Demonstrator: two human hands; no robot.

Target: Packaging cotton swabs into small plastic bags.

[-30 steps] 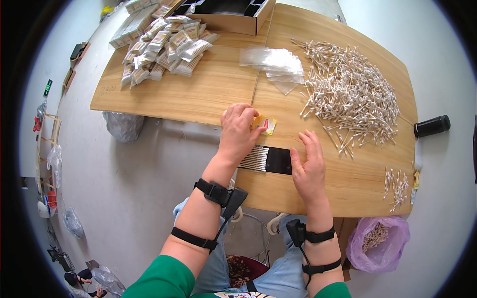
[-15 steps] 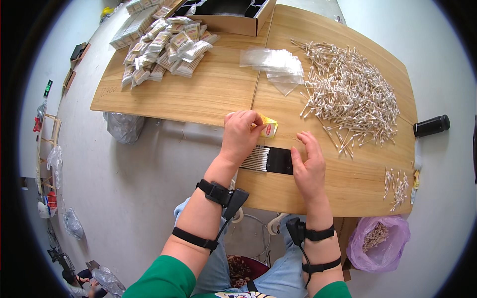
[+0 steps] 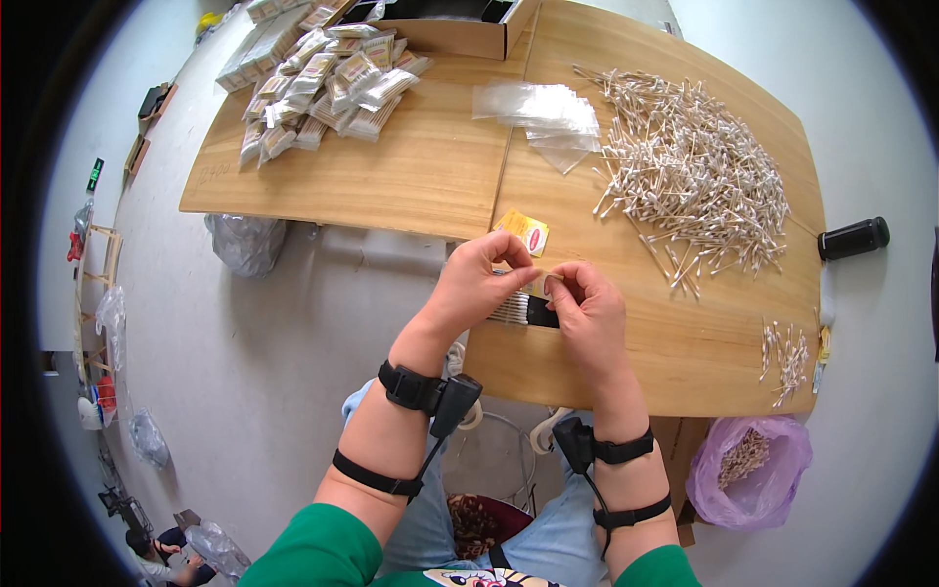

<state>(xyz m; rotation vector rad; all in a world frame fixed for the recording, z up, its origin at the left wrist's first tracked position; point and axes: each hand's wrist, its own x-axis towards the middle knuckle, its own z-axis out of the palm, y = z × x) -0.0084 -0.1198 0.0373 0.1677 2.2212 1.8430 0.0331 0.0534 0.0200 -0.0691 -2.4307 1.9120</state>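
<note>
Over the black tray (image 3: 542, 314), a small yellow printed card (image 3: 535, 285) is pinched between the fingertips of both hands. My left hand (image 3: 481, 276) has it from the left, fingers closed. From the other side my right hand (image 3: 592, 311) closes thumb and fingers on it, hiding part of the card and the tray's right end. A row of cotton swabs (image 3: 511, 310) lies side by side in the tray, partly covered by my left hand. More yellow cards (image 3: 526, 233) lie on the table just beyond my hands.
A large heap of loose cotton swabs (image 3: 694, 171) covers the right side of the table (image 3: 391, 186). Clear plastic bags (image 3: 548, 119) lie beside it. Packed swab packets (image 3: 328, 83) and an open cardboard box (image 3: 504, 34) are at the back. A purple bag (image 3: 753, 489) hangs at the lower right.
My left hand has brought a card away from the yellow cards, toward me. My right hand has moved left from the tray's end and closed on the card.
</note>
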